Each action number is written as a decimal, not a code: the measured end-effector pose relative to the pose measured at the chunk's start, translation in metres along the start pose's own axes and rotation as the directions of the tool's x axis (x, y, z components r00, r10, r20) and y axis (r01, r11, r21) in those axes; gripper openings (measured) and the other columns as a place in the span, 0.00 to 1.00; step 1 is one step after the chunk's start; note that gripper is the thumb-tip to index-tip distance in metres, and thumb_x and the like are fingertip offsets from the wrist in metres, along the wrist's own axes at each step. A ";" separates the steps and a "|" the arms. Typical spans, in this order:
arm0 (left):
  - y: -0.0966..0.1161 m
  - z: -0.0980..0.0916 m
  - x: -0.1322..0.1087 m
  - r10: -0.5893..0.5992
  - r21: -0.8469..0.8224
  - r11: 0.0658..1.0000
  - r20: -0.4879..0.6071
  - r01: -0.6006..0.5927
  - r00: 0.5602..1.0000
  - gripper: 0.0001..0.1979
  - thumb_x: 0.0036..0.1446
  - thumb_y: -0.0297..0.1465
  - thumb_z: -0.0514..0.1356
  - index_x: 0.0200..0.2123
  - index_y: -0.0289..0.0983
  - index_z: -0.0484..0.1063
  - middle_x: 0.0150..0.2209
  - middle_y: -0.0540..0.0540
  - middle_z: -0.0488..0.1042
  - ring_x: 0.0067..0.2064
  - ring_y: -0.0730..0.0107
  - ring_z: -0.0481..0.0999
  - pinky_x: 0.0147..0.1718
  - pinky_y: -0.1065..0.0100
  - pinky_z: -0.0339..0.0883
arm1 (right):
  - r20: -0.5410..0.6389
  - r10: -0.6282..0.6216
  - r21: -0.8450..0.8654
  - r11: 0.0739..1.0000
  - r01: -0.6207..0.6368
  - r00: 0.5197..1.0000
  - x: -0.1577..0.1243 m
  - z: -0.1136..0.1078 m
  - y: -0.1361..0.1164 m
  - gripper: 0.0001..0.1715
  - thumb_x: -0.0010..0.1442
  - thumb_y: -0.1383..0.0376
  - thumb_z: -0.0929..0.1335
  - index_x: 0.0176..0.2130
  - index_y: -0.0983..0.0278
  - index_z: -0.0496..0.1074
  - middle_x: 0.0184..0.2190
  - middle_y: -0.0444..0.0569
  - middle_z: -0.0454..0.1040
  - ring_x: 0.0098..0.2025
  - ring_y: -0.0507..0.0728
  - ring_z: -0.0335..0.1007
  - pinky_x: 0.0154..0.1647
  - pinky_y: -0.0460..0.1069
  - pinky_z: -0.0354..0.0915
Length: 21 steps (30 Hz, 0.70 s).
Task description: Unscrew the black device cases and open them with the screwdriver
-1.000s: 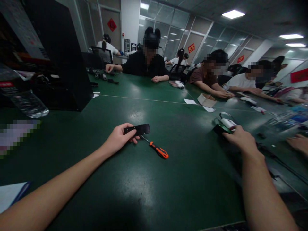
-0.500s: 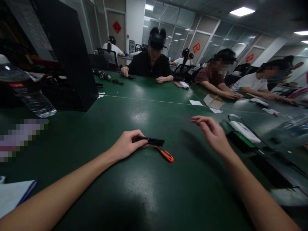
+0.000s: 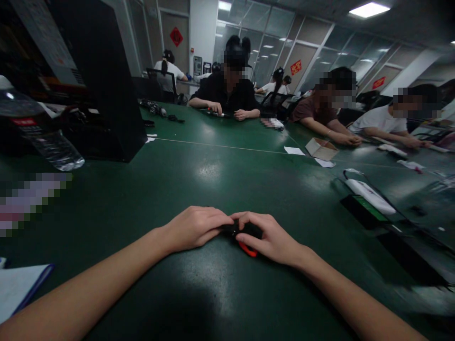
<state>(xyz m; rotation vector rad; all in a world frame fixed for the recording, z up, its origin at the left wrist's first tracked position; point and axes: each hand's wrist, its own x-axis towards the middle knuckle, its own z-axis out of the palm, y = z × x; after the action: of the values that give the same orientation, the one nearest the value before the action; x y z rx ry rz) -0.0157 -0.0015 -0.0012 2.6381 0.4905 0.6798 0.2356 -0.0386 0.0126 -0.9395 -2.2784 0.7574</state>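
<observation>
Near the middle of the table my left hand (image 3: 199, 228) is closed over a slim black bar-shaped piece (image 3: 230, 230), its fingers hiding most of it. My right hand (image 3: 272, 238) meets it from the right, with thumb and fingers curled around the other end of the same piece. Under my right thumb shows the orange edge of a tool with an orange-and-black handle (image 3: 248, 249), lying on the table. The rest of that tool is covered by the hands.
The green table (image 3: 149, 189) carries a water bottle (image 3: 46, 130) and a large black case (image 3: 95, 80) at left. On the right lie a black box with a green board (image 3: 368, 210), cables and a small open carton (image 3: 322, 148). Several people sit across the table.
My right hand has come down and left from the air to the black piece. My left hand has lowered the piece slightly, and the orange-handled tool is now mostly covered.
</observation>
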 end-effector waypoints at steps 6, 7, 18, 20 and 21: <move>0.003 -0.002 0.000 -0.188 -0.034 0.982 -0.029 0.187 0.982 0.25 0.67 0.35 0.60 0.65 0.40 0.63 0.52 0.40 0.79 0.50 0.57 0.80 0.51 0.58 0.73 | -0.050 0.082 -0.270 0.958 -0.093 0.995 -0.012 -0.067 0.036 0.07 0.63 0.59 0.70 0.40 0.59 0.73 0.48 0.52 0.78 0.48 0.61 0.76 0.50 0.58 0.72; 0.003 -0.002 0.000 -0.189 -0.045 0.981 -0.029 0.188 0.982 0.25 0.67 0.35 0.60 0.65 0.41 0.62 0.52 0.41 0.78 0.50 0.57 0.80 0.51 0.58 0.73 | -0.173 0.124 -0.386 0.904 -0.184 0.977 -0.020 -0.088 0.047 0.08 0.63 0.59 0.70 0.41 0.60 0.73 0.47 0.55 0.78 0.47 0.63 0.76 0.50 0.59 0.71; 0.001 -0.004 0.001 -0.110 -0.029 0.993 0.011 0.110 0.994 0.15 0.70 0.33 0.55 0.57 0.38 0.71 0.50 0.42 0.79 0.50 0.60 0.79 0.52 0.61 0.70 | -0.721 0.653 -0.255 0.060 -0.965 0.231 -0.120 -0.206 0.106 0.16 0.50 0.59 0.72 0.38 0.64 0.79 0.31 0.66 0.77 0.31 0.70 0.75 0.29 0.59 0.64; 0.001 -0.004 0.001 -0.105 -0.033 0.994 0.005 0.106 0.994 0.14 0.70 0.33 0.55 0.56 0.38 0.71 0.50 0.42 0.79 0.50 0.60 0.79 0.51 0.61 0.70 | -0.721 0.663 -0.239 0.032 -0.970 0.200 -0.122 -0.206 0.109 0.18 0.51 0.59 0.72 0.41 0.63 0.79 0.34 0.67 0.78 0.32 0.70 0.76 0.29 0.59 0.65; 0.001 -0.004 0.001 -0.103 -0.035 0.994 0.001 0.103 0.995 0.14 0.70 0.33 0.55 0.56 0.38 0.71 0.49 0.42 0.79 0.49 0.60 0.79 0.51 0.62 0.70 | -0.723 0.666 -0.234 0.017 -0.972 0.186 -0.122 -0.206 0.109 0.19 0.52 0.58 0.71 0.43 0.63 0.79 0.36 0.68 0.78 0.34 0.71 0.77 0.30 0.60 0.66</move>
<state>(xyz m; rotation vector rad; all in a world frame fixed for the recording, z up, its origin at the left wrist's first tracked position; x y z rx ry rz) -0.0170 -0.0012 0.0030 2.5606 0.6045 0.6519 0.4946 -0.0066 0.0466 -2.7281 -1.2302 -0.0622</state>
